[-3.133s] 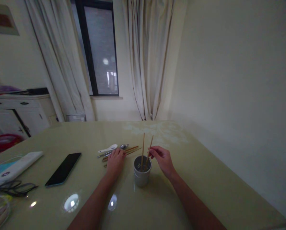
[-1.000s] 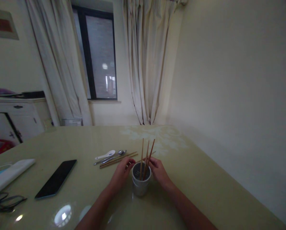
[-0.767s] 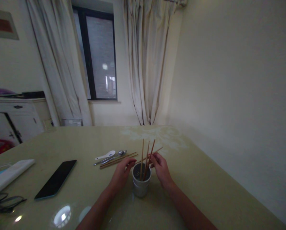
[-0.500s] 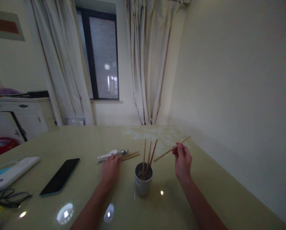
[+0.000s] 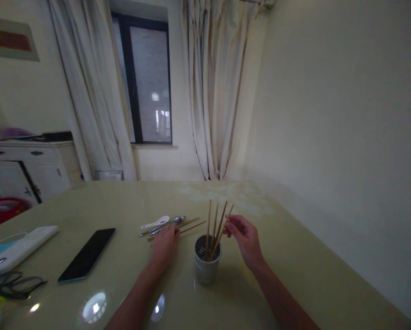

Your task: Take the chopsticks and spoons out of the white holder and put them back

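Observation:
A small grey cup stands on the pale table with three wooden chopsticks upright in it. My right hand is just right of the cup and pinches the upper part of a fourth chopstick, which leans into the cup. My left hand lies palm down left of the cup. Its fingertips rest on the near ends of two loose chopsticks lying on the table. Whether those fingers grip one is hidden by the back of the hand.
A white spoon and metal spoons lie beyond my left hand. A black phone, a white flat device and dark glasses lie at the left. A wall runs along the table's right side.
My right hand took a chopstick passed over by my left hand, lifted it out to the right, then brought it back and lowered it into the cup. My left hand returned to the loose chopsticks.

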A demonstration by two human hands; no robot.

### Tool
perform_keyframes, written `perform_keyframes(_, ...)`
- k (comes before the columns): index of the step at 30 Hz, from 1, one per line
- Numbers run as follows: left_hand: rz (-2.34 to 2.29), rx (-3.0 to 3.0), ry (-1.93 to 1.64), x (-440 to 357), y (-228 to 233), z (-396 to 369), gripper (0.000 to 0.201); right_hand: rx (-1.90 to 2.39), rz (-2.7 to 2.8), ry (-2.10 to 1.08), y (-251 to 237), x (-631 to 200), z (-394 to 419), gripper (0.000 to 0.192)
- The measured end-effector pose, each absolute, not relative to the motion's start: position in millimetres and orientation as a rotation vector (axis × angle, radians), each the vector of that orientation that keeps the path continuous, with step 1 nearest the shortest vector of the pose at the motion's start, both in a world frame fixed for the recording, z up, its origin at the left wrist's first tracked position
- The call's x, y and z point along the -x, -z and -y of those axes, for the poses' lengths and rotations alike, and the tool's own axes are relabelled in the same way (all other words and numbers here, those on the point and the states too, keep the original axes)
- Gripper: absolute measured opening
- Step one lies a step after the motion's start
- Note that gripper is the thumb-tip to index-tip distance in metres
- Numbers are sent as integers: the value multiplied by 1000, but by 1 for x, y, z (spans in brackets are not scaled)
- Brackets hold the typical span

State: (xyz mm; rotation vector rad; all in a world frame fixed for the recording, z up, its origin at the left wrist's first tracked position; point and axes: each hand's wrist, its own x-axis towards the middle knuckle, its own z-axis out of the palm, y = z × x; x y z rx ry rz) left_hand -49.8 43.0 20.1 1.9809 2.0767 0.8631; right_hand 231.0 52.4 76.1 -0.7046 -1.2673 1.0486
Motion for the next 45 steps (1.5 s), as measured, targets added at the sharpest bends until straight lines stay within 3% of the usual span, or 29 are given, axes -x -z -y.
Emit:
perform_keyframes(7, -1533, -1843, -1239, 18, -22, -36, 22, 885, 1262, -1183, -50, -217, -61, 53)
perform_keyframes(12, -1235, -1883, -1223, -3, -28, -25, 24, 920, 1329, -1272, -34, -204, -62, 61)
perform_keyframes(19, -1770, -2030, -1231, 30, -22, -41, 30, 896, 1144, -997, -55, -226, -67, 52)
perform_keyframes(24, -2385, -2133, -653, 60, -17, -41, 39, 756, 830, -806, -75, -266, -80, 43)
perform_keyframes(30, -2443, -2099, -512, 56, -19, -39, 32, 583, 659, -994, -83, -274, -79, 42)
perform_keyframes(39, -2414, -2118, -468, 50, -29, -35, 27, 631, 1187, -1098, -83, -240, -52, 34)
perform_keyframes(45, -2135, -2038, -861, 40, -28, -38, 25, 731, 1179, -1177, -69, -229, -54, 44)
